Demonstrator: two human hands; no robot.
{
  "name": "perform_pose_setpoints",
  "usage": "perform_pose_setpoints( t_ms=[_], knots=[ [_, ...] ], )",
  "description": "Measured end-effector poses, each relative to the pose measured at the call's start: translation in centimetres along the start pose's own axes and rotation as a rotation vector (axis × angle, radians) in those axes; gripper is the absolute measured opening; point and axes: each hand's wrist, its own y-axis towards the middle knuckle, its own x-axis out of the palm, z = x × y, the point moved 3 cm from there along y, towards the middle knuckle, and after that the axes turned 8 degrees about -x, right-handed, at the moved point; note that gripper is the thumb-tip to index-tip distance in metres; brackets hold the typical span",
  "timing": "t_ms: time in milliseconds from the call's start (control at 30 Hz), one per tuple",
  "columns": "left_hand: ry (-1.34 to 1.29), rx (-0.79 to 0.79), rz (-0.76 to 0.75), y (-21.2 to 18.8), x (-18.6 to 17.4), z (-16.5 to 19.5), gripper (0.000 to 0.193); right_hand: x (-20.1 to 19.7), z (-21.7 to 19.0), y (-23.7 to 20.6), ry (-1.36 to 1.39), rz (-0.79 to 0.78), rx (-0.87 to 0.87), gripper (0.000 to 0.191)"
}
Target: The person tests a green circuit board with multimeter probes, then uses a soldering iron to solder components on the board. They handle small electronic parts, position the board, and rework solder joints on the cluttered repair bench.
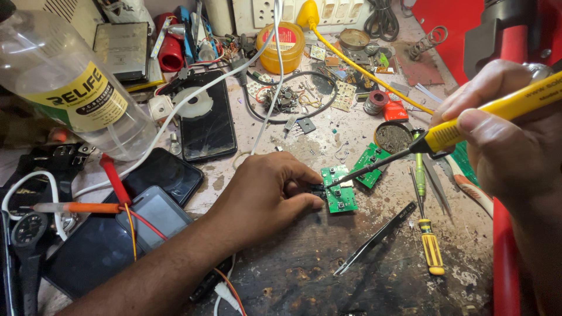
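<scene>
1. Head view, far left: a clear plastic bottle (64, 82) lies tilted above several dark phones (208, 120) on the cluttered workbench (304, 269).
2. The left hand (263, 196) pinches a small black part against the edge of a green circuit board (340, 188) at centre.
3. Black tweezers (374, 240) and a yellow-handled screwdriver (429, 243) lie just right of the board.
4. The right hand (503, 134) grips a yellow soldering iron (462, 126), its tip touching the board.

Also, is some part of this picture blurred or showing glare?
Head view: the green circuit board and the left hand are sharp; the clear plastic bottle, close at top left, looks soft and bulged; the black phone screen shows pale glare.
</scene>
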Motion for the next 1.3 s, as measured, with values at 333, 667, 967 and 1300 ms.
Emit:
perform_pose_setpoints(
  t_ms=[333, 667, 967, 1300],
  knots=[
    [0.045, 0.017, 0.007, 0.0, 0.0, 0.2, 0.029, -0.2, 0.2, 1.0, 0.044, -0.031, 0.049, 0.009],
    [0.035, 0.017, -0.003, -0.2, -0.2, 0.6, 0.028, -0.7, 0.8, 0.9, 0.0, -0.021, 0.045, 0.01],
    [0.035, 0.025, -0.005, -0.1, -0.1, 0.6, 0.028, -0.4, 0.6, 1.0, 0.084, -0.006, 0.024, 0.007],
    [0.038, 0.026, -0.001, -0.2, -0.1, 0.5, 0.028, -0.5, 0.6, 0.9, 0.034, -0.006, 0.0, 0.01]
  ],
)
